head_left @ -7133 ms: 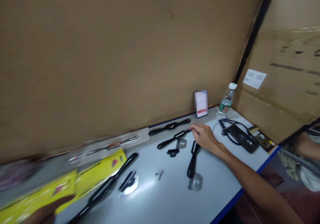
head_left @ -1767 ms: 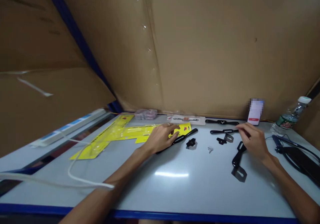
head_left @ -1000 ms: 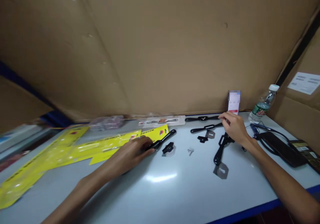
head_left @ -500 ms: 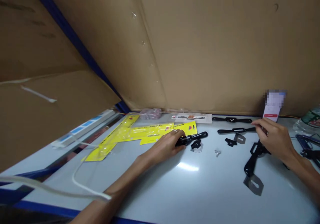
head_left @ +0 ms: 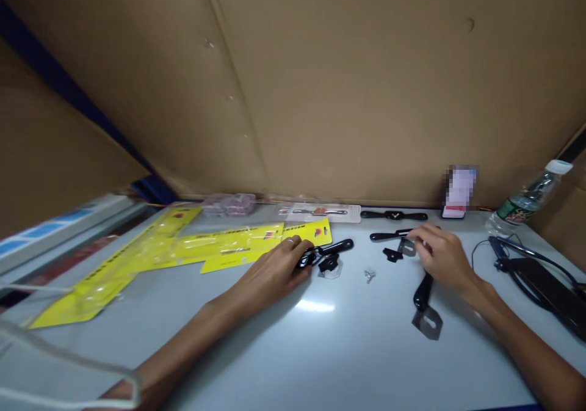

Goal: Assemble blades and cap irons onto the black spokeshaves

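The left hand [head_left: 279,264] is grasping a black-handled tool [head_left: 336,247], its fingers curled over the near part while the far handle sticks out to the right; the right hand [head_left: 442,255] is bent over the right end of a slotted black frame [head_left: 387,236], and whether its fingertips pinch the frame or only rest against it I cannot tell. Behind everything stands a brown cardboard wall [head_left: 348,93], and in front of it spreads the pale grey table [head_left: 343,350], on which both black pieces lie, the tool just beside the right end of the yellow packages [head_left: 242,246]. These packages overlap one another across the left part of the tabletop. A white power strip [head_left: 59,225] with blue sections runs at the far left. At the right are a plastic bottle [head_left: 522,206] with a white cap and a flat dark device [head_left: 544,289] beside a looped cable. A phone [head_left: 460,191] leans upright near the wall, left of the bottle. Along the back edge lie a blister pack [head_left: 320,212] and, just beside it, another black tool [head_left: 394,215]. Below the right hand, a black handle [head_left: 423,292] nearly meets a grey slotted plate [head_left: 428,323]. A small black clamp piece [head_left: 328,262] sits near the left fingers. Smallest are the silvery screws [head_left: 369,275], clustered between the two hands.
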`<state>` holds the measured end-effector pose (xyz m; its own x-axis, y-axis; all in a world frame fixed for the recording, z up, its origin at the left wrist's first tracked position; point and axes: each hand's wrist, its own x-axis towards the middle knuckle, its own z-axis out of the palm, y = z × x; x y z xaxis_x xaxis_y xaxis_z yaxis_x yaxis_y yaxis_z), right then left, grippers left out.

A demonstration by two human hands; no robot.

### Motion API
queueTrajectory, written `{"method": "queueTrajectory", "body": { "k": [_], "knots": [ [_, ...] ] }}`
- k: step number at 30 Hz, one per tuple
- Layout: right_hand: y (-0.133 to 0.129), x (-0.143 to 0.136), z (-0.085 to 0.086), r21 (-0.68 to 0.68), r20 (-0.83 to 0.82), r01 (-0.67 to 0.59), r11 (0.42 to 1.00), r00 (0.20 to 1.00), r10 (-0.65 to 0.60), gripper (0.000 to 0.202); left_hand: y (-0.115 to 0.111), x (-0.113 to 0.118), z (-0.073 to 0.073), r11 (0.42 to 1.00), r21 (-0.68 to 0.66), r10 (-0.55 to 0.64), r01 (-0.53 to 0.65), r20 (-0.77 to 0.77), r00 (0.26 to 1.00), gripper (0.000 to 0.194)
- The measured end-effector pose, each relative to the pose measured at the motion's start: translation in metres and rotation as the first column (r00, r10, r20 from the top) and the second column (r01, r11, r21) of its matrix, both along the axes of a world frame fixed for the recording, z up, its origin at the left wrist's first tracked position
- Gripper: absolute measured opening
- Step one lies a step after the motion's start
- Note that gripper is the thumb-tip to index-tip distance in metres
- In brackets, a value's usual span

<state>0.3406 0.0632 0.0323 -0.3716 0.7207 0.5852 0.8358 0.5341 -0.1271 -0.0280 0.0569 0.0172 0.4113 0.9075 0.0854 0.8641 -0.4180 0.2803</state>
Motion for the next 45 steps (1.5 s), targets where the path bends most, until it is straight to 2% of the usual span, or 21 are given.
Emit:
{"method": "queueTrajectory", "body": {
  "k": [6,10,15,20,24,33,36,40,45],
  "knots": [
    [-0.03,-0.053,-0.001,-0.177,0.165,-0.14,0.974,0.972,0.169,0.02,-0.003,-0.002,0.006,1.0,0.005,0.001,-0.001,-0.017,1.0,0.039],
    [-0.038,-0.073,-0.006,-0.231,0.246,-0.173,0.957,0.941,0.23,0.013,-0.005,0.004,0.005,1.0,0.005,-0.015,0.015,-0.028,0.999,0.039],
    [-0.036,-0.064,-0.011,-0.266,0.275,-0.176,0.948,0.929,0.249,0.014,-0.011,0.016,0.004,0.999,0.0,-0.05,0.05,-0.022,0.999,0.042],
    [-0.036,-0.044,-0.006,-0.293,0.287,-0.153,0.944,0.927,0.24,0.011,-0.021,0.029,0.003,0.993,-0.004,-0.121,0.121,0.003,0.993,0.04],
    [-0.038,-0.042,-0.002,-0.312,0.295,-0.135,0.941,0.927,0.231,0.011,-0.028,0.037,-0.001,0.987,-0.006,-0.16,0.16,0.008,0.987,0.042],
    [-0.041,-0.046,0.007,-0.323,0.326,-0.085,0.943,0.925,0.196,0.016,-0.011,0.014,-0.011,0.993,0.108,-0.043,0.043,0.0,0.999,0.05],
    [-0.041,-0.049,0.007,-0.336,0.341,-0.081,0.939,0.918,0.202,0.017,-0.005,0.008,-0.014,0.988,0.147,-0.044,0.042,0.013,0.999,0.054],
    [-0.04,-0.05,0.006,-0.349,0.341,-0.082,0.933,0.917,0.209,0.019,-0.002,0.006,-0.021,0.973,0.228,-0.055,0.047,0.028,0.998,0.05],
    [-0.041,-0.051,0.008,-0.358,0.331,-0.095,0.929,0.917,0.221,0.02,-0.001,0.005,-0.026,0.971,0.23,-0.072,0.059,0.047,0.996,0.054]
  ]
}}
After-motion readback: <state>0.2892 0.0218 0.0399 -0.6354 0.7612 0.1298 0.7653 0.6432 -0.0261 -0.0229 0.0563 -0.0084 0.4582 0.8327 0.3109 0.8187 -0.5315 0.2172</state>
